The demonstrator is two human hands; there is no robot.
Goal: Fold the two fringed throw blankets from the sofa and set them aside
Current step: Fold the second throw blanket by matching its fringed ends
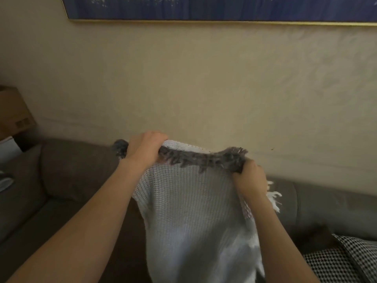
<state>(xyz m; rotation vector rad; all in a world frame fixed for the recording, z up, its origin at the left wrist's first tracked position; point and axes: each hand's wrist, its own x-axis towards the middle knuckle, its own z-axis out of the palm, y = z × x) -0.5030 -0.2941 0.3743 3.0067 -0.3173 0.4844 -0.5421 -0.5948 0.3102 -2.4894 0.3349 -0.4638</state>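
A pale grey woven throw blanket (pixel 193 217) with a dark grey fringe (pixel 204 160) along its top edge hangs in front of me, held up above the sofa. My left hand (pixel 144 148) grips the top edge at its left end, fingers curled over the fringe. My right hand (pixel 250 178) grips the top edge at its right end, a little lower. A white fringe (pixel 274 199) sticks out just right of my right wrist. The blanket's lower part runs out of view at the bottom. A second blanket cannot be made out with certainty.
A brown-grey sofa (pixel 65 180) runs along the beige wall behind the blanket. A black-and-white checked cushion (pixel 342 260) lies at the lower right. A cardboard box (pixel 14 113) stands at the far left, and a blue framed picture (pixel 204 7) hangs above.
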